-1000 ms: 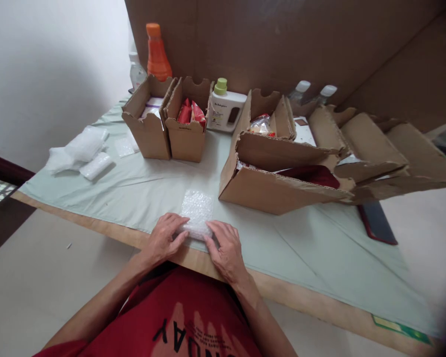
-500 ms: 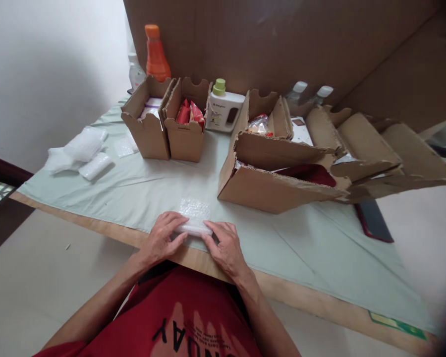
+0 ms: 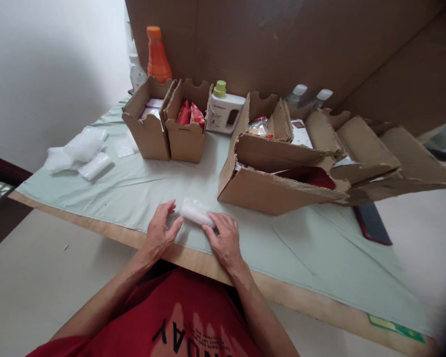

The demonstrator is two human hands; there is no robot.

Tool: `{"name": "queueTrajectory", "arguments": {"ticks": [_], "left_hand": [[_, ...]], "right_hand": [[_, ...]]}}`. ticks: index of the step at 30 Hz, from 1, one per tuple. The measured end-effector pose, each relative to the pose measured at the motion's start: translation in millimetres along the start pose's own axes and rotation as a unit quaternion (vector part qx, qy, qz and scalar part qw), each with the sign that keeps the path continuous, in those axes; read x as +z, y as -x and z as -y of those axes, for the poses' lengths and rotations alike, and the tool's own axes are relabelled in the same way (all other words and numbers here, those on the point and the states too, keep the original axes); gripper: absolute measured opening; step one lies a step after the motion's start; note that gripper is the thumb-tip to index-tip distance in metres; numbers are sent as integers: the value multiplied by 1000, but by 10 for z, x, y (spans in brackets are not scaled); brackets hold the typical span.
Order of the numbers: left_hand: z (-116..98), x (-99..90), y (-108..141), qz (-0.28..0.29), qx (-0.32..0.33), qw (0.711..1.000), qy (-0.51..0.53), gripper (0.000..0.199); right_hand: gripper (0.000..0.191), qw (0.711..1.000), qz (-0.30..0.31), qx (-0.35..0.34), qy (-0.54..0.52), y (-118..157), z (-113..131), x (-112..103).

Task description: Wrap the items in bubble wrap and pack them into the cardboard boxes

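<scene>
A rolled-up piece of bubble wrap [image 3: 196,211] lies near the front edge of the cloth-covered table [image 3: 245,253]. My right hand [image 3: 225,239] pinches its right end between thumb and fingers. Just left of the roll, my left hand [image 3: 160,229] is off it, thumb and fingers apart, holding nothing. Whether anything is wrapped inside the roll cannot be made out. More bubble wrap pieces [image 3: 85,144] lie at the table's left, one of them a small roll [image 3: 95,166].
Cardboard bins [image 3: 186,144] with packets line the back, and a long bin [image 3: 275,191] stands right of my hands. Behind are an orange bottle [image 3: 158,57], a white jug with a green cap [image 3: 225,114] and clear bottles [image 3: 296,94]. A dark flat object [image 3: 372,223] lies at right.
The flat tail of bubble wrap is now rolled up, and the roll has turned slightly, its left end farther away. My left hand has let go and drawn left.
</scene>
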State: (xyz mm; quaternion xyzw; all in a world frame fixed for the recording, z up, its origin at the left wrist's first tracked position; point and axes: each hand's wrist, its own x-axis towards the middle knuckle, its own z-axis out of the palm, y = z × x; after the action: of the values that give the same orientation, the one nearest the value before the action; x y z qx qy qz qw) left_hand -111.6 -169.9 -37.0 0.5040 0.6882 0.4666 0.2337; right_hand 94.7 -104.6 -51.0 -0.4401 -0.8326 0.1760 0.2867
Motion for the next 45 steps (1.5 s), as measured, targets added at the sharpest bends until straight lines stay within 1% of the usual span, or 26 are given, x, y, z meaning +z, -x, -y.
{"name": "queueTrajectory", "arguments": {"ticks": [2, 4, 6, 8, 10, 12, 13, 14, 16, 18, 19, 20, 22, 24, 26, 28, 30, 33, 36, 39, 40, 41, 42, 43, 45], "left_hand": [[-54, -3, 68, 5, -96, 989, 115, 60], [-112, 31, 121, 32, -166, 959, 229, 71], [-172, 92, 149, 63, -199, 926, 315, 79], [-230, 153, 154, 74, -209, 900, 376, 85], [-279, 192, 146, 81, -212, 879, 419, 91], [-318, 206, 139, 96, -211, 865, 444, 94], [-334, 208, 139, 108, -209, 862, 449, 93], [-348, 209, 142, 118, -206, 862, 448, 91], [-370, 217, 155, 135, -201, 868, 434, 86], [-387, 234, 173, 154, -198, 873, 419, 81], [-395, 245, 180, 165, -199, 872, 415, 80], [-403, 255, 185, 178, -202, 870, 412, 81], [-424, 272, 184, 209, -206, 866, 405, 82], [-460, 281, 170, 242, -202, 864, 394, 81], [-513, 287, 143, 279, -189, 862, 379, 78], [-574, 295, 104, 312, -165, 861, 365, 74], [-625, 309, 50, 336, -133, 860, 360, 72], [-649, 344, -65, 332, -76, 870, 356, 73], [-597, 398, -196, 325, -46, 887, 326, 68], [-501, 470, -287, 348, -52, 888, 297, 63], [-466, 497, -301, 357, -57, 887, 286, 62], [-432, 526, -307, 365, -62, 887, 275, 61], [-398, 554, -306, 372, -67, 887, 266, 61], [-367, 582, -301, 377, -71, 886, 259, 62], [-313, 635, -283, 380, -78, 887, 250, 62]], "right_hand": [[31, 999, -9, 28, -32, -10, 25, -27], [30, 997, -2, 35, -65, 5, 94, -62], [29, 995, 26, 30, -97, 37, 179, -96], [27, 991, 57, 24, -123, 75, 245, -131], [27, 987, 63, 34, -144, 109, 271, -174], [32, 980, 42, 67, -181, 133, 264, -229], [38, 973, 36, 89, -211, 140, 255, -260], [44, 961, 42, 109, -251, 145, 245, -291], [52, 926, 87, 140, -340, 154, 232, -345], [49, 891, 133, 163, -402, 170, 221, -385], [45, 881, 143, 173, -417, 180, 213, -403], [42, 875, 144, 181, -425, 192, 201, -424], [38, 875, 145, 188, -422, 216, 169, -489], [38, 882, 157, 188, -404, 228, 131, -599], [36, 894, 172, 185, -370, 222, 99, -753], [31, 913, 174, 170, -326, 194, 72, -935], [25, 938, 160, 139, -276, 150, 36, -1134], [22, 972, 96, 86, -195, 82, -68, -1481], [24, 994, -7, 36, -107, 27, -236, -1927], [29, 994, -110, 20, 17, -69, -388, -2437], [31, 989, -132, 15, 61, -130, -417, -2598], [31, 985, -137, 6, 100, -211, -433, -2743], [31, 982, -128, -8, 136, -310, -436, -2868], [29, 979, -106, -33, 170, -425, -432, -2967], [29, 961, -44, -97, 254, -682, -418, -3078]]}}
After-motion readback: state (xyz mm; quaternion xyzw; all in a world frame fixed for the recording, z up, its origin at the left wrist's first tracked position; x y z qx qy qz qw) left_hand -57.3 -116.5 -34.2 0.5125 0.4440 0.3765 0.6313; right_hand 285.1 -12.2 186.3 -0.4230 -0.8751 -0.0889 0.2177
